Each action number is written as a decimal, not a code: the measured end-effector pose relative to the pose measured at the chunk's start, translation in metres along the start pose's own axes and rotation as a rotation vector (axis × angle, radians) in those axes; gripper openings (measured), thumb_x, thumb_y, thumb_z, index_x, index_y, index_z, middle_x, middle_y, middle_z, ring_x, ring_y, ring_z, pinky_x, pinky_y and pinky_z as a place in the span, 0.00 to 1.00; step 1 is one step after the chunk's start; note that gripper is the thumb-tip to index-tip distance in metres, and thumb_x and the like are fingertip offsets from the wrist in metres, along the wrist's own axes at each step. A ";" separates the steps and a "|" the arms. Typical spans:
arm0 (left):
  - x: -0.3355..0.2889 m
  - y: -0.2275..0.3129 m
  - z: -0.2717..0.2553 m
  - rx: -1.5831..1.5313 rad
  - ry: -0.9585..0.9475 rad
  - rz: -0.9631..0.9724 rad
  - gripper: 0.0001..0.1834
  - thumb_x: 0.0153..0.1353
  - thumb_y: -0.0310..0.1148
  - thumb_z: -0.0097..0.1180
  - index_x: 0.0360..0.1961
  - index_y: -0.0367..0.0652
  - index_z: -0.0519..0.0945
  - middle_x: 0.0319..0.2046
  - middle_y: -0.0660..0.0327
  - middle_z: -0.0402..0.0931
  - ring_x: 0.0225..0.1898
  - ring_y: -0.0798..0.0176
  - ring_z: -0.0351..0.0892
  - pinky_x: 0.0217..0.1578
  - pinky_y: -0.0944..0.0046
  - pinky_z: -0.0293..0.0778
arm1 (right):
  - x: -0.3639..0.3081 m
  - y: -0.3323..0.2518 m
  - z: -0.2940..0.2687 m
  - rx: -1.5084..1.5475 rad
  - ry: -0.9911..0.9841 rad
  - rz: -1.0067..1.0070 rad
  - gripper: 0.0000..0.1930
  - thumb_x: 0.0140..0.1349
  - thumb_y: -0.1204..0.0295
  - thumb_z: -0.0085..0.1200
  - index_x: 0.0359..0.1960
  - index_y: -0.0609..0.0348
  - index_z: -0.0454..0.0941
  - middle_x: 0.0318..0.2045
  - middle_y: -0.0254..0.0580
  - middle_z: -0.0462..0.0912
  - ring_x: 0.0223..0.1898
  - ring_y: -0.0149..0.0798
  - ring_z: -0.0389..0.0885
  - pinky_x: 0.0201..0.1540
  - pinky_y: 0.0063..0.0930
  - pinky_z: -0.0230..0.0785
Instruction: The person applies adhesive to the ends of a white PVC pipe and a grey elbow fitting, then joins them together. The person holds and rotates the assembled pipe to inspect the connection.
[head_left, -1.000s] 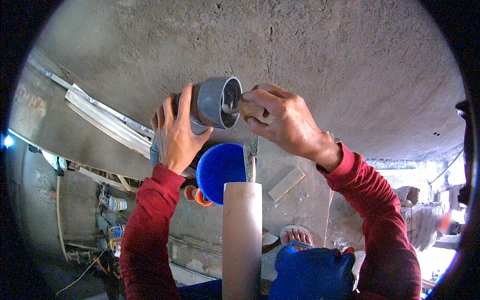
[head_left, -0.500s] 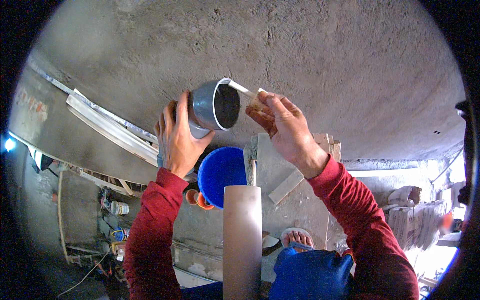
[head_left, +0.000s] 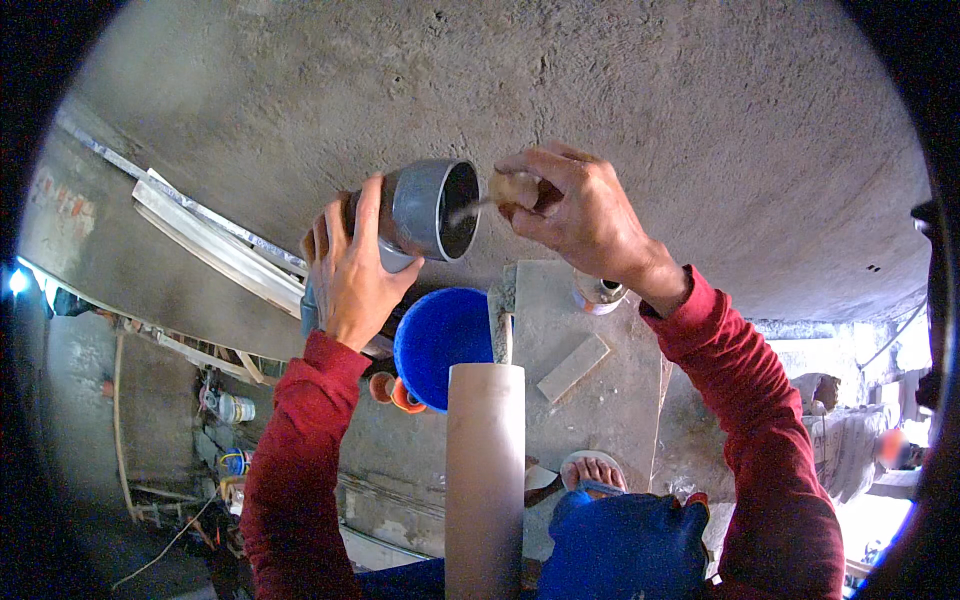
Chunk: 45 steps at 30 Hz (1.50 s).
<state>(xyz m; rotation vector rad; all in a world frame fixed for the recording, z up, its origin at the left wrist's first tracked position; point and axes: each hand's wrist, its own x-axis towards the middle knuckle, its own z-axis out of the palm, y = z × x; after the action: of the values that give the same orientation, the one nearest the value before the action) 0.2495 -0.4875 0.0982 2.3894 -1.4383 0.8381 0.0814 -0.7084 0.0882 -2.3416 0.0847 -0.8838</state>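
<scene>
— What stands largest before you?
— Your rough grey wall (head_left: 650, 100); below it the grey board (head_left: 620, 400), then the long pale pipe (head_left: 486, 470), its end showing over the board's left edge.
— And your bucket (head_left: 440, 350)?
— Blue, just left of that edge. Your left hand (head_left: 352, 270) has its fingers wrapped around the grey fitting (head_left: 418, 205), held up past the board's far-left corner, mouth facing right.
— On your board?
— A flat block (head_left: 573, 368) near the left edge; a can (head_left: 598, 293) toward the far edge.
— Your right hand (head_left: 580, 215)?
— Pinching a small tan piece (head_left: 513, 190), its blurred pale tip at the fitting's mouth.
</scene>
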 end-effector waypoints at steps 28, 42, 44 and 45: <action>-0.012 -0.039 0.018 -0.743 -0.181 -0.166 0.55 0.37 0.40 0.83 0.67 0.36 0.67 0.57 0.46 0.77 0.58 0.47 0.79 0.60 0.53 0.74 | -0.041 0.019 -0.008 0.675 0.262 0.352 0.19 0.71 0.68 0.59 0.59 0.65 0.76 0.47 0.44 0.85 0.43 0.33 0.85 0.44 0.29 0.80; -0.031 -0.066 0.029 -0.908 -0.474 -0.266 0.49 0.39 0.38 0.82 0.63 0.34 0.70 0.55 0.51 0.79 0.56 0.56 0.79 0.61 0.57 0.72 | -0.108 0.113 -0.032 -0.289 -0.245 0.215 0.22 0.53 0.65 0.67 0.51 0.55 0.84 0.47 0.53 0.85 0.47 0.56 0.85 0.49 0.45 0.80; -0.030 -0.063 0.030 -0.930 -0.500 -0.263 0.50 0.39 0.38 0.82 0.63 0.34 0.70 0.55 0.51 0.79 0.56 0.55 0.79 0.62 0.56 0.72 | -0.113 0.120 -0.019 -0.349 -0.316 0.157 0.21 0.56 0.65 0.65 0.53 0.53 0.83 0.47 0.52 0.83 0.47 0.58 0.84 0.49 0.48 0.79; -0.029 -0.064 0.029 -0.933 -0.506 -0.266 0.50 0.39 0.38 0.82 0.64 0.34 0.70 0.55 0.51 0.79 0.57 0.55 0.79 0.62 0.56 0.71 | -0.115 0.124 -0.014 -0.363 -0.343 0.175 0.21 0.56 0.66 0.65 0.52 0.55 0.83 0.47 0.51 0.83 0.46 0.56 0.85 0.49 0.46 0.79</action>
<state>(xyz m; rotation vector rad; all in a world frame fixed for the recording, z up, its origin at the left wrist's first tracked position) 0.3048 -0.4489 0.0640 1.9845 -1.2027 -0.4708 0.0030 -0.7841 -0.0415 -2.7373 0.3242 -0.3964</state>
